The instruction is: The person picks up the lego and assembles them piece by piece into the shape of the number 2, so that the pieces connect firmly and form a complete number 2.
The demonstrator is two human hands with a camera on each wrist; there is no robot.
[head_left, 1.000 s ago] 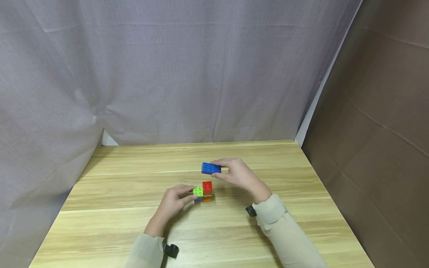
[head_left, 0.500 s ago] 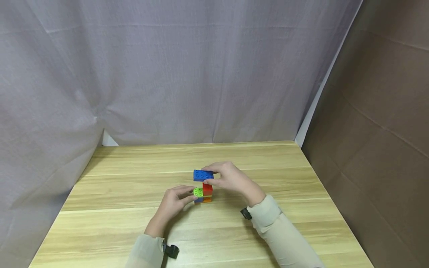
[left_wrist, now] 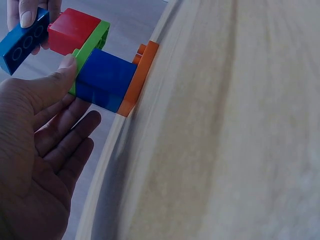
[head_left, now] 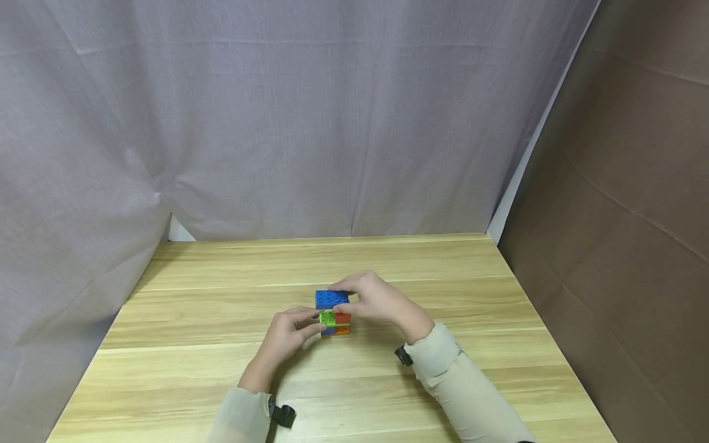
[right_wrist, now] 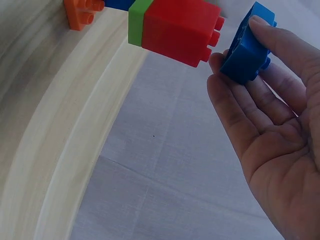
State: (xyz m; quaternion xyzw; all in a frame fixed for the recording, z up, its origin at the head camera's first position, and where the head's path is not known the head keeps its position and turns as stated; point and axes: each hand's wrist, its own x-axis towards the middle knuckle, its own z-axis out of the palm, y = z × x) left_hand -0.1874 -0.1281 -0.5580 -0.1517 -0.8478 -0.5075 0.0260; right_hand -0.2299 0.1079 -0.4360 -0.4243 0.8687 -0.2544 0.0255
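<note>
Bricks (head_left: 335,321) no readable print | L hand (head_left: 288,335) grip steadies stack | R hand (head_left: 379,301) grip pinches blue brick (head_left: 331,299)

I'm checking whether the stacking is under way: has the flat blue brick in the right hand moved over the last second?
Yes. The flat blue brick has come left and down toward the brick stack, which stayed put on the table; it now sits just above the red brick.

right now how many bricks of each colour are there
blue bricks: 2, one held by the right hand at, one in the stack
red brick: 1
green brick: 1
orange brick: 1
total: 5
</note>
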